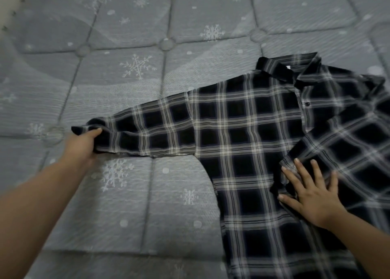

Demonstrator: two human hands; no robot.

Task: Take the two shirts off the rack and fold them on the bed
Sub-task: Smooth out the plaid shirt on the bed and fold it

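Right hand (312, 194) flat, fingers spread, pressing plaid shirt (253, 131), left hand (82, 145) gripping its sleeve cuff (92, 129), on bed (126, 67)

No text, brand, number or sign can be read anywhere in the view. A small pale tag (288, 67) is sewn inside the collar of the plaid shirt (242, 131), near the bed's far right edge, but nothing can be made out on it; it is too small and blurred. The quilted bed cover (126, 78) is printed only with white snowflakes and dots, and no lettering is carried by them.
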